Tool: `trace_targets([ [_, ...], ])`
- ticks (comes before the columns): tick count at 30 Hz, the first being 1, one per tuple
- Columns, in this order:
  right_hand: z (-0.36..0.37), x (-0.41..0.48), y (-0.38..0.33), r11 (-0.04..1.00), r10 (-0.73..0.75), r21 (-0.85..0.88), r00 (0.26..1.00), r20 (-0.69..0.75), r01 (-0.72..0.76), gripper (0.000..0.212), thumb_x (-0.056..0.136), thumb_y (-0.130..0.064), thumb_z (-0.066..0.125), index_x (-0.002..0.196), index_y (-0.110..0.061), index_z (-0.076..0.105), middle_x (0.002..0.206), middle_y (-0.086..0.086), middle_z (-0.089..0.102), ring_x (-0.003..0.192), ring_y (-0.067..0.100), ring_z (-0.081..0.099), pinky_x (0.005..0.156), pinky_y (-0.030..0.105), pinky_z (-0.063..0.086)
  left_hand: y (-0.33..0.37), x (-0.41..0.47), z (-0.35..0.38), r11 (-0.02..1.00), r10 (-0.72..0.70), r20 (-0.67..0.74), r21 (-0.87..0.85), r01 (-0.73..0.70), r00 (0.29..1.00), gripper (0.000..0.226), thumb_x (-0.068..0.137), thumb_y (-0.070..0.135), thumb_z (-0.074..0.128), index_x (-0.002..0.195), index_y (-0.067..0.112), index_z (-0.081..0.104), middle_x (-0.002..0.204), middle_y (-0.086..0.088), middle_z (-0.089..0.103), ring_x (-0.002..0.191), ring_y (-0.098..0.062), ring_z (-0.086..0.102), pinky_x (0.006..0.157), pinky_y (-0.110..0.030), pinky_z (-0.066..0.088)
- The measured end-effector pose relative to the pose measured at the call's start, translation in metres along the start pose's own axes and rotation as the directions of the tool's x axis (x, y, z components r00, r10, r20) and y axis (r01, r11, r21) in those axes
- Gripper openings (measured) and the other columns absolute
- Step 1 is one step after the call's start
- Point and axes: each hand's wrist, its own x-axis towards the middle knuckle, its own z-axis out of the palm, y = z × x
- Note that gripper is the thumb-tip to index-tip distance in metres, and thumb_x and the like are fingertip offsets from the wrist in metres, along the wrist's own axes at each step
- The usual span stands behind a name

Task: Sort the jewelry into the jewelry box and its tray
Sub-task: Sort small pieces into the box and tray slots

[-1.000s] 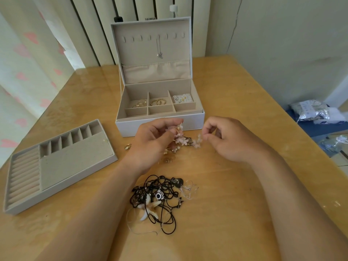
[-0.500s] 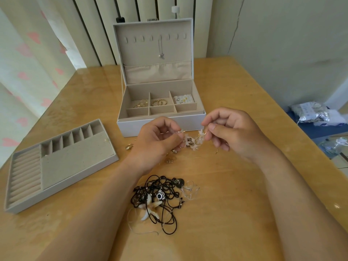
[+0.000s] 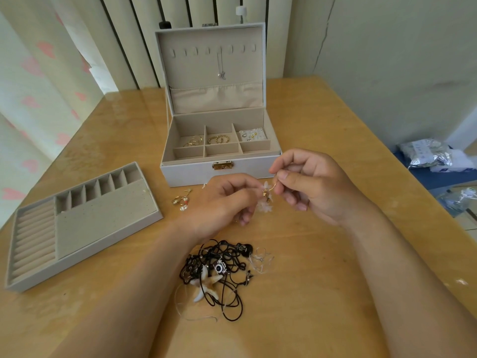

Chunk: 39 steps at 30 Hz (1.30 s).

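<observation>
One pinched earring (image 3: 265, 205), left hand (image 3: 222, 205), right hand (image 3: 318, 187)

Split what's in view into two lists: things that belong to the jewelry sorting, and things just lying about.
Job: jewelry box, tray, flower earring pinched by left hand and right hand, loose rings, tangled black cord necklaces.
Lying about: foil packets, heart-print curtain.

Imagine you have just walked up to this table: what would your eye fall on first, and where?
First, the two hands at the centre: the left hand and right hand both pinch a pale flower earring just in front of the open jewelry box. Next, the tangle of black cords lying nearer the viewer, and the grey tray off to the left.
</observation>
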Motion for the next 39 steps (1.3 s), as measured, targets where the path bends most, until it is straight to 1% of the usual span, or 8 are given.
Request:
trace_targets([
  [4, 0.0, 0.001, 0.001, 1.0, 0.005, 0.008, 1.0, 0.006, -0.005, 0.009, 0.086, -0.014, 0.059, 0.093, -0.01, 0.062, 0.068, 0.008, 0.067, 0.046, 0.016, 0.047, 0.038, 0.021, 0.031, -0.003, 0.0, 0.001, 0.984, 0.084, 0.009, 0.158, -0.084, 0.996, 0.014, 0.084, 0.014, 0.075, 0.094, 0.005, 0.07, 0.064, -0.002, 0.06, 0.05, -0.014, 0.051, 0.05, -0.024, 0.046],
  [11, -0.003, -0.002, -0.003, 0.996, 0.074, 0.042, 0.996, 0.048, -0.076, 0.003, 0.094, -0.009, 0.059, 0.095, -0.01, 0.061, 0.062, 0.008, 0.061, 0.043, 0.016, 0.044, 0.039, 0.021, 0.028, -0.001, -0.001, -0.004, 0.991, 0.079, -0.015, 0.113, -0.077, 0.997, 0.018, 0.083, 0.02, 0.07, 0.096, 0.007, 0.073, 0.061, -0.003, 0.059, 0.051, -0.017, 0.052, 0.051, -0.024, 0.046],
  [18, -0.006, -0.005, -0.005, 0.969, 0.139, 0.179, 0.976, 0.167, -0.168, 0.007, 0.092, -0.016, 0.062, 0.096, -0.01, 0.063, 0.062, 0.009, 0.058, 0.042, 0.014, 0.042, 0.04, 0.022, 0.028, 0.002, -0.004, -0.006, 0.995, 0.007, 0.12, -0.096, 0.004, 0.993, 0.018, 0.086, 0.03, 0.068, 0.09, 0.015, 0.076, 0.063, -0.007, 0.056, 0.053, -0.019, 0.049, 0.056, -0.028, 0.042],
  [24, -0.009, -0.004, -0.004, 0.959, 0.107, 0.233, 0.965, 0.24, -0.164, 0.013, 0.085, -0.006, 0.059, 0.092, -0.009, 0.07, 0.072, 0.013, 0.062, 0.051, 0.018, 0.049, 0.043, 0.026, 0.035, 0.005, -0.005, -0.006, 0.975, -0.012, 0.137, -0.22, 0.042, 0.99, 0.022, 0.094, 0.018, 0.053, 0.086, 0.008, 0.071, 0.061, -0.009, 0.05, 0.053, -0.02, 0.043, 0.054, -0.028, 0.039],
  [28, -0.008, -0.002, 0.0, 0.97, 0.093, 0.198, 0.97, 0.224, -0.139, 0.012, 0.085, -0.004, 0.059, 0.091, -0.006, 0.069, 0.077, 0.014, 0.068, 0.053, 0.018, 0.054, 0.045, 0.025, 0.041, 0.007, -0.004, -0.006, 0.974, -0.02, 0.135, -0.223, 0.05, 0.991, 0.022, 0.094, 0.019, 0.053, 0.086, 0.007, 0.07, 0.062, -0.011, 0.048, 0.053, -0.02, 0.042, 0.053, -0.028, 0.039],
  [32, -0.009, -0.002, 0.0, 0.975, 0.097, 0.175, 0.975, 0.202, -0.134, 0.012, 0.085, -0.006, 0.06, 0.089, -0.008, 0.072, 0.076, 0.012, 0.067, 0.054, 0.017, 0.053, 0.044, 0.025, 0.037, 0.006, -0.003, -0.006, 0.978, -0.017, 0.059, -0.209, 0.029, 0.998, 0.023, 0.093, 0.02, 0.054, 0.077, 0.014, 0.07, 0.062, -0.01, 0.047, 0.055, -0.02, 0.04, 0.054, -0.028, 0.035],
  [36, -0.011, -0.001, 0.001, 0.982, 0.118, 0.133, 0.984, 0.137, -0.136, 0.014, 0.082, -0.009, 0.064, 0.084, -0.013, 0.077, 0.069, 0.004, 0.058, 0.06, 0.015, 0.049, 0.044, 0.025, 0.034, 0.005, -0.001, -0.008, 0.976, 0.005, -0.041, -0.218, -0.013, 0.999, 0.021, 0.091, 0.022, 0.057, 0.085, 0.008, 0.072, 0.06, -0.009, 0.047, 0.054, -0.02, 0.039, 0.052, -0.028, 0.035],
  [39, -0.013, -0.001, -0.001, 0.984, 0.142, 0.1, 0.987, 0.077, -0.15, 0.013, 0.086, -0.002, 0.066, 0.086, -0.009, 0.076, 0.074, 0.008, 0.06, 0.061, 0.016, 0.052, 0.043, 0.024, 0.034, 0.006, -0.001, -0.01, 0.977, 0.013, -0.068, -0.213, -0.028, 0.998, 0.021, 0.092, 0.023, 0.057, 0.086, 0.009, 0.072, 0.06, -0.008, 0.046, 0.054, -0.02, 0.039, 0.051, -0.027, 0.036],
])
